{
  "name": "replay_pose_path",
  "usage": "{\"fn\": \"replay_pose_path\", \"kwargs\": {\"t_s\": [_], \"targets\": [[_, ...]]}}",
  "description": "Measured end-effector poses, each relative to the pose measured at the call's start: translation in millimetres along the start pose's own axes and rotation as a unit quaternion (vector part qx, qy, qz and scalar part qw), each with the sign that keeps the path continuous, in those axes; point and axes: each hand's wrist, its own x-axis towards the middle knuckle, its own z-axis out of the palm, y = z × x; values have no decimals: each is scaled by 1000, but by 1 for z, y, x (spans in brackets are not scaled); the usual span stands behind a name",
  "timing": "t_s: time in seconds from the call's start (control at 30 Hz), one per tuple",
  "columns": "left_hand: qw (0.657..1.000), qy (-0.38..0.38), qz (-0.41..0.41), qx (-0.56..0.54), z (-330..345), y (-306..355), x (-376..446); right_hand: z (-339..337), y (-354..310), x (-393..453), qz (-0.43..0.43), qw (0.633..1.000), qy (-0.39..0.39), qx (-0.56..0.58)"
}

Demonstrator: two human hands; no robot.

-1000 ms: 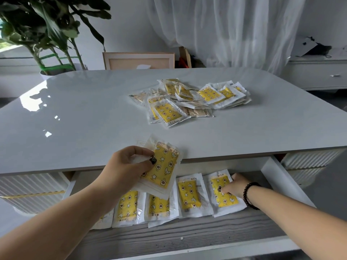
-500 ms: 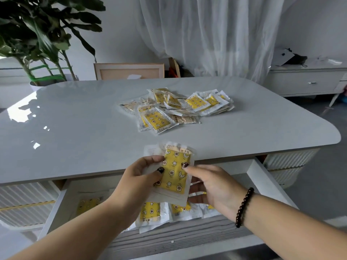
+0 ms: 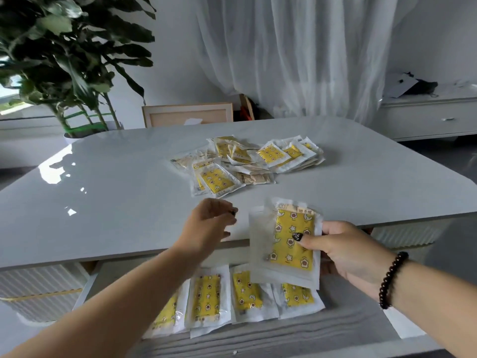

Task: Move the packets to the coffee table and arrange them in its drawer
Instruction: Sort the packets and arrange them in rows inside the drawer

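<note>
My right hand (image 3: pixel 343 251) grips a small stack of yellow star-patterned packets (image 3: pixel 286 241), held upright above the open drawer (image 3: pixel 309 334) of the coffee table (image 3: pixel 116 210). My left hand (image 3: pixel 209 223) hovers over the table's front edge with loosely curled fingers and holds nothing. Several packets (image 3: pixel 245 293) lie side by side in a row inside the drawer. A loose pile of packets (image 3: pixel 247 161) sits on the tabletop beyond my hands.
A potted plant (image 3: pixel 64 73) stands at the back left. A wooden frame (image 3: pixel 188 116) leans behind the table, with a white curtain (image 3: pixel 296 55) beyond it. A low white cabinet (image 3: pixel 428 117) stands at the right.
My left hand let go of the packet stack and moved left and up over the table edge. My right hand took the stack and shifted it to the right.
</note>
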Motion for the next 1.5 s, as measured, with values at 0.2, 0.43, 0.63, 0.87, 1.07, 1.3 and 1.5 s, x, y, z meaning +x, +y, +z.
{"fn": "replay_pose_path", "kwargs": {"t_s": [0.2,0.43,0.63,0.87,1.07,1.3,1.5], "targets": [[958,226,-30,175,-19,-10,115,-16,-4,14,-3,1000,17,-12],[926,205,-123,291,-14,9,167,-20,-2,27,-7,999,-7,-39],[966,148,-138,162,-7,19,167,-41,1,39,-12,998,-6,-65],[987,151,-52,7,-18,1,109,-57,13,45,-14,971,26,-238],[994,83,-55,-45,-30,-1,5,-71,13,49,-11,900,25,-434],[995,-51,-79,-18,-14,-33,-66,-77,39,63,75,819,35,-568],[988,-49,-140,-32,-5,-63,-66,-74,66,77,148,834,65,-528]]}}
